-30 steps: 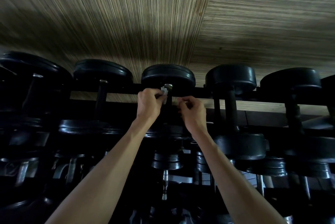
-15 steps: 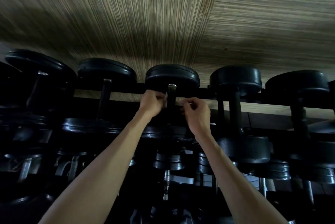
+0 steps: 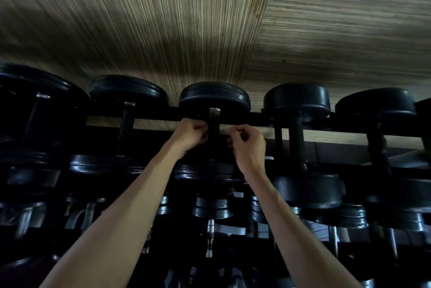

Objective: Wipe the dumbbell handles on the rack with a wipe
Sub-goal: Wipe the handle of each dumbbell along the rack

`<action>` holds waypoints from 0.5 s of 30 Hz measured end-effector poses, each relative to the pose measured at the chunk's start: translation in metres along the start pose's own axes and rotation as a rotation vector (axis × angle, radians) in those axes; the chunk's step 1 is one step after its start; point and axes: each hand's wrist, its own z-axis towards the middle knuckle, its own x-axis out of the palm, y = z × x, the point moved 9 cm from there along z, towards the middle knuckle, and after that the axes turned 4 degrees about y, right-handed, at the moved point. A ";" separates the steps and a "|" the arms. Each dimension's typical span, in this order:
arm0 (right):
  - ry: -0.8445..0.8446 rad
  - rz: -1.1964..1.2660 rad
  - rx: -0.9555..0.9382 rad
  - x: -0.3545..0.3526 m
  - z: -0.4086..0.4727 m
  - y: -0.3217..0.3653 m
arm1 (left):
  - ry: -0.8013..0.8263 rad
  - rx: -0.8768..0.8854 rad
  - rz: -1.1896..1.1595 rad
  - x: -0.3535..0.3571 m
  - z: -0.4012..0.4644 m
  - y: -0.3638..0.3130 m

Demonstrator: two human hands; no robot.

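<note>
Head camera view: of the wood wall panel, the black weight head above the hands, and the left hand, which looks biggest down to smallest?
1. Wood wall panel, filling the upper picture.
2. Black weight head of the middle dumbbell.
3. Left hand, curled beside the handle.
The hand is nearer the camera, so this ranks looks only.

Rack [image 3: 256, 116], top row: middle dumbbell handle [image 3: 214, 124] flanked by left hand [image 3: 190, 135] and right hand [image 3: 249, 145], fingers curled; wipe too dark to discern.
</note>
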 end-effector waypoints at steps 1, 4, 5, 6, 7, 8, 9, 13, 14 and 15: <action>-0.005 0.000 -0.010 0.000 0.000 0.001 | 0.016 -0.013 -0.011 0.000 -0.005 0.005; -0.006 0.004 -0.025 0.000 0.001 0.002 | 0.076 -0.067 0.010 0.001 -0.019 0.018; 0.000 0.007 -0.023 0.001 0.001 0.001 | 0.079 -0.086 0.025 0.000 -0.020 0.018; 0.004 0.011 -0.015 0.001 0.000 0.001 | 0.067 -0.091 0.033 -0.001 -0.017 0.015; 0.007 0.017 -0.006 0.001 0.000 0.001 | 0.037 -0.077 0.038 -0.003 -0.012 0.009; 0.008 0.022 0.000 0.001 -0.001 0.002 | -0.010 -0.059 0.032 -0.005 -0.007 0.001; 0.008 0.026 0.005 0.000 -0.001 0.002 | -0.057 -0.043 0.018 -0.008 -0.002 -0.007; 0.015 0.039 0.010 0.000 -0.002 0.001 | 0.014 -0.104 0.036 -0.005 -0.004 -0.003; 0.012 0.039 0.004 0.000 -0.002 0.003 | 0.096 -0.144 0.098 -0.001 -0.012 0.005; 0.011 0.037 0.000 0.000 -0.002 0.004 | 0.168 -0.181 0.159 0.003 -0.021 0.014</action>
